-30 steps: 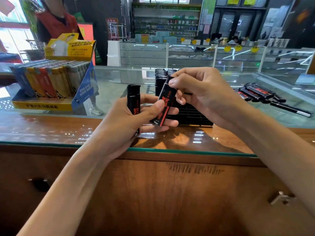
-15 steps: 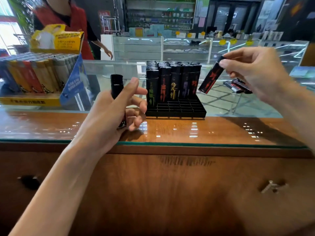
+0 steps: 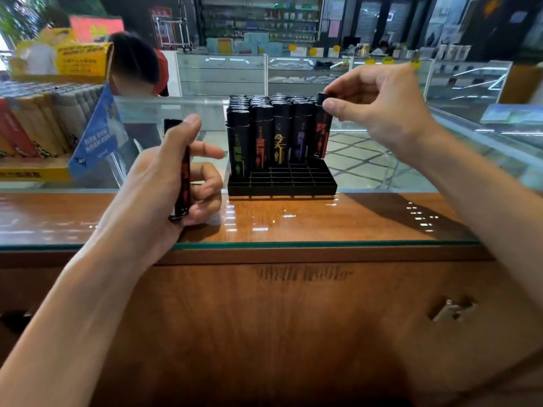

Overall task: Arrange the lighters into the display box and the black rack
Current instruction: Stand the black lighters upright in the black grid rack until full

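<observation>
**One lighter pinched over the rack, a second one parked in the other hand**

So the right hand [image 3: 379, 113] has its fingers [image 3: 332, 108] closed in a pinch, thumb and forefinger, on the cap of a black red-print lighter [image 3: 322, 133]. It hangs upright straight below those fingertips, at the right end of the front filled row in the black rack [image 3: 282, 186]. Its foot is down at the grid, but I can't tell if it's actually seated in a cell.

Just left of that pinch, the rack's standing lighters [image 3: 261, 136] are lined up shoulder to shoulder, with green, orange, yellow and purple prints, and more rows behind them. Grid cells show on the near side of the row.

The left hand [image 3: 164, 183] is wrapped round a second lighter [image 3: 182, 183]. It's also black with red print and upright, with the thumb up by its top and the other fingers curled in. That hand sits just left of the rack, low over the glass-covered tabletop [image 3: 323, 218].

Further out past the left fingers is the blue and yellow display box [image 3: 97, 136], packed with coloured lighters. A person [image 3: 135, 63] is behind it.
</observation>
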Tool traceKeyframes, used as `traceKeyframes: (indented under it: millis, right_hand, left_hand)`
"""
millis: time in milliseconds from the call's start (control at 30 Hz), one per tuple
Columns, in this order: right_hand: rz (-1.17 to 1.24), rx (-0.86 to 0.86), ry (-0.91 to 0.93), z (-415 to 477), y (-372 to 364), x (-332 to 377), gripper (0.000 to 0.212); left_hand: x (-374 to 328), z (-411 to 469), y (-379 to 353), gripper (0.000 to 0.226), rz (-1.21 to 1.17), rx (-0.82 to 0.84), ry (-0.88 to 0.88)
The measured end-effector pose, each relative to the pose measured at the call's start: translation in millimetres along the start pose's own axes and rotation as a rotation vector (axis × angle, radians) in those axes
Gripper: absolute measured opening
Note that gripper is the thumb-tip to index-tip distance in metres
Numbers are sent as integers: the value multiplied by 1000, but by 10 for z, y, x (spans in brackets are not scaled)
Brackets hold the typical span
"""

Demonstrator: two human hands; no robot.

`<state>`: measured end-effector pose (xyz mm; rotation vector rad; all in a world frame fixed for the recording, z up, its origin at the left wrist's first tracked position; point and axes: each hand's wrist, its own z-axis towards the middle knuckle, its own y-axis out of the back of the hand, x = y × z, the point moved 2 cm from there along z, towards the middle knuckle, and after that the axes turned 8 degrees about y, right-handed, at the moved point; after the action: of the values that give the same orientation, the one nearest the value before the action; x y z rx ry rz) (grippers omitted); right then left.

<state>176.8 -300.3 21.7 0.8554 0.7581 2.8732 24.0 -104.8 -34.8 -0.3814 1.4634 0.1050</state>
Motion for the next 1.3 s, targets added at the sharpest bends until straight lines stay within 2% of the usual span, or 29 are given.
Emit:
traceKeyframes:
  millis: [267,400,600,767,1000,1133,1233,1300]
  right_hand:
    - [-37,30,10,-12,-39,-42,22]
    - [-86,20,25,-30,-34,-50,20]
    - [-58,-57,-6,-59,-70,-53,27]
    - [-64,-12,-19,-70,-74,-81,27]
    - [-110,2,-4,-66,-78,-67,26]
    - [-177,5,-23,-75,-79,-27,26]
    - [-273,-114,54,-129,-92,168,19]
    - [-131,-73,118,-190,-180,418,14]
  left_hand:
    - [3,-7,-1,41,37,13,-8]
    - [-7,-21,-19,49,15,22,-10]
    - [-25,-60,-23,50,-61,142,12]
    - [-46,-71,-19,70,-67,232,79]
    - [-87,-118,-23,27,-97,348,51]
    - [-94,-139,-40,19,-88,373,43]
    - [-92,-143,-43,20,-115,396,46]
    - [-84,-148,-67,20,-138,440,63]
